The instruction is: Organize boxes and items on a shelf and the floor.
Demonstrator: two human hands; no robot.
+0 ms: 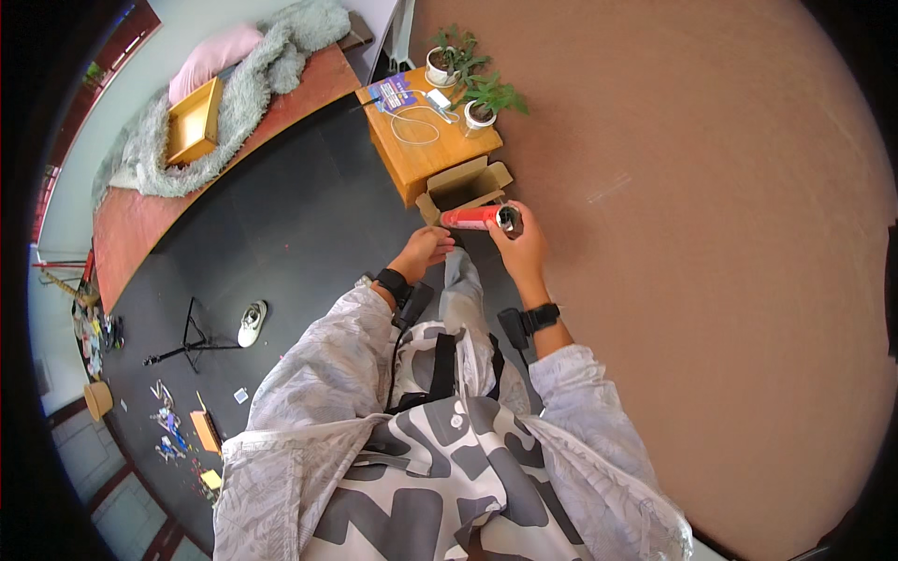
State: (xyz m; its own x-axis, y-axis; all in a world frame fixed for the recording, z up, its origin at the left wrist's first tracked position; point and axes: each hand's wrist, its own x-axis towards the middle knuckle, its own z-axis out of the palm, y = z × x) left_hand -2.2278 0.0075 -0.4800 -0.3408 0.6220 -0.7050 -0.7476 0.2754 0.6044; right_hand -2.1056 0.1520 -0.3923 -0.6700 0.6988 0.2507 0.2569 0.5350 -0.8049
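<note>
My right hand (523, 242) grips a red cylindrical can (470, 217) around its right end, which shows a silvery rim and a dark inside. The can lies tilted on its side in the air. My left hand (424, 249) is just below the can's left end, fingers stretched out, with nothing visible in it. Directly beyond the can stands an open cardboard box (459, 179) with its flaps spread, against a wooden cabinet (428, 154). The can and my hands hide part of the box's near side.
Potted plants (480, 112), a white charger (438, 99) with cable and a purple printed sheet (393, 92) sit on the cabinet. A bench (309, 91) holds a wooden drawer (193, 123) on a fluffy grey blanket (263, 105). A white shoe (252, 322) and black stand (193, 343) occupy the floor.
</note>
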